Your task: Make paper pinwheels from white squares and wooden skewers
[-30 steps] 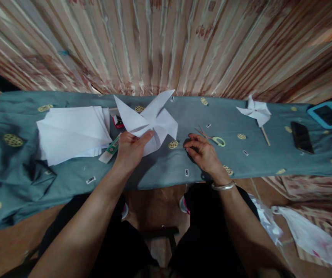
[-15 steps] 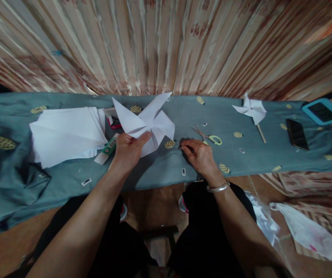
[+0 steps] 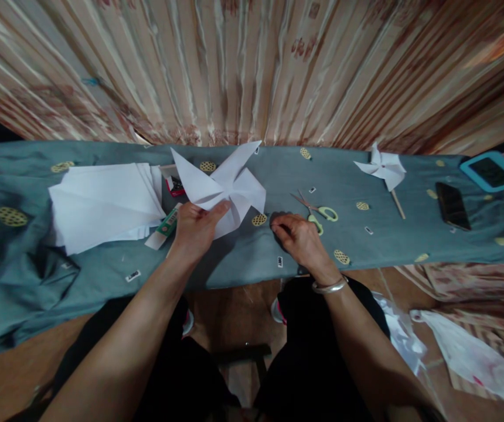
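My left hand [image 3: 197, 225] pinches a white paper pinwheel [image 3: 230, 187] near its middle, thumb on top and fingers beneath. The pinwheel's pointed blades spread out above the cloth. To the right, my right hand [image 3: 298, 237] is closed in a pinch low over the cloth; whatever its fingertips hold is too small to make out. Scissors with light green handles [image 3: 327, 213] lie just beyond that hand. By my left hand are a green and white box [image 3: 164, 228] and a small red box with dark contents [image 3: 174, 186].
A stack of white paper [image 3: 106, 205] lies at the left on the blue-grey cloth [image 3: 243, 269]. At the right are a finished-looking pinwheel on a stick [image 3: 384, 167], a dark phone [image 3: 453, 205] and a blue-framed tablet [image 3: 493, 171]. A curtain [image 3: 234, 70] hangs behind.
The small dark thing seen at my right fingertips no longer shows, and those fingers look more curled. My left hand and the pinwheel stay almost still.
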Demonstrator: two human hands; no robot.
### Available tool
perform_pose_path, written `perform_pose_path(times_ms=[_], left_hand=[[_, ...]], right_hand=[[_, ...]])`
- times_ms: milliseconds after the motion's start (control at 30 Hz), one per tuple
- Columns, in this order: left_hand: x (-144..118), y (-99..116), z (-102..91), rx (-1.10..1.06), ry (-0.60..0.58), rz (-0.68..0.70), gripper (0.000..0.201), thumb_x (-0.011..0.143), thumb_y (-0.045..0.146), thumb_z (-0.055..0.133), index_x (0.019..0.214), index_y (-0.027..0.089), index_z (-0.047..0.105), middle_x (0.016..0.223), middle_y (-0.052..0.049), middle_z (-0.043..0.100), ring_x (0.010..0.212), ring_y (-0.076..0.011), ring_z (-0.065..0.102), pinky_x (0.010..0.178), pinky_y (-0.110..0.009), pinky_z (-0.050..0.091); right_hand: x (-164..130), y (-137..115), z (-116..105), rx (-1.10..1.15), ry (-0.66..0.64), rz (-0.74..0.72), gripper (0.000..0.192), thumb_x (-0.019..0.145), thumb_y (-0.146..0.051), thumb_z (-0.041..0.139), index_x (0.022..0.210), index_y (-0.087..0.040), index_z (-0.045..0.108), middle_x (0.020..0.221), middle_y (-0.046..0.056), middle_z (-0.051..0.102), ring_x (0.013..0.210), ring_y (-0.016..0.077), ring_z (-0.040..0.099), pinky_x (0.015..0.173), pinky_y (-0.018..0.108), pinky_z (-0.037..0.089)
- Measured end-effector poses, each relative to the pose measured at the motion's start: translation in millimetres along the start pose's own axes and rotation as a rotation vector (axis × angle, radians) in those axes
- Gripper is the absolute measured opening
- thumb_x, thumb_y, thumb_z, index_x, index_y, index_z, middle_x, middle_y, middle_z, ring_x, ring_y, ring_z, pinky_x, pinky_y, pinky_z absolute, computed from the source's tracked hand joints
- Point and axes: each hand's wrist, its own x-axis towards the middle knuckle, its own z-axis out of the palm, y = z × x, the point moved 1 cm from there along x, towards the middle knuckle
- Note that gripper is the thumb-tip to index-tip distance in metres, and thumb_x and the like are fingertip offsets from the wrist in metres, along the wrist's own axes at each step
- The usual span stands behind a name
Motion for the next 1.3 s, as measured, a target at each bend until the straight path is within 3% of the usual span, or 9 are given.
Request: perform_pose_path(times_ms=[133,333,567,833,1300], left_hand=[[0,0,-0.1,-0.010,0.004,-0.004,0.023,0.062,0.036,0.082,0.077,0.019,0.076,0.080,-0.007,0.077,0.076,-0.0232,0.070,0.058,-0.029,0.053],[1,1,-0.4,0.009,0.006,0.016,0.021,0.064,0.034,0.080,0.077,0.019,0.076,0.083,-0.007,0.077,0.074,-0.0222,0.069,0.058,-0.029,0.053],[-3,6,0.9,0.081,0.038,-0.042,0.019,0.063,0.032,0.079,0.076,0.019,0.075,0.073,-0.005,0.076,0.076,-0.0245,0.071,0.055,-0.029,0.053],[-1,4,1.1,0.065,0.030,-0.025,0.018,0.064,0.031,0.080,0.076,0.019,0.075,0.071,-0.005,0.075,0.072,-0.0231,0.070,0.054,-0.028,0.052],[2,0,-4.6,0.060,0.015,0.021,0.023,0.063,0.033,0.081,0.078,0.017,0.076,0.074,-0.005,0.076,0.074,-0.0224,0.070,0.056,-0.026,0.053]], right_hand=[[1,0,-3,0.026,-0.030,0.018,0.018,0.089,-0.019,0.054,0.086,-0.021,0.072,0.089,0.006,0.074,0.085,0.0220,0.067,0.082,0.032,0.049],[6,9,-9,0.014,-0.069,0.173,0.014,0.084,-0.024,0.059,0.082,-0.022,0.073,0.071,0.001,0.072,0.065,0.0179,0.066,0.063,0.027,0.044],[7,15,-18,-0.053,-0.075,0.245,0.017,0.085,-0.023,0.057,0.085,-0.020,0.074,0.076,0.004,0.074,0.068,0.0202,0.068,0.065,0.028,0.045],[9,9,-6,0.116,0.065,0.097,0.021,0.086,-0.018,0.055,0.094,-0.020,0.075,0.101,0.007,0.077,0.096,0.0227,0.070,0.089,0.034,0.051],[15,14,6,0.105,0.081,-0.019,0.009,0.083,-0.017,0.064,0.086,-0.019,0.073,0.098,0.009,0.073,0.095,0.0242,0.067,0.092,0.040,0.051]])
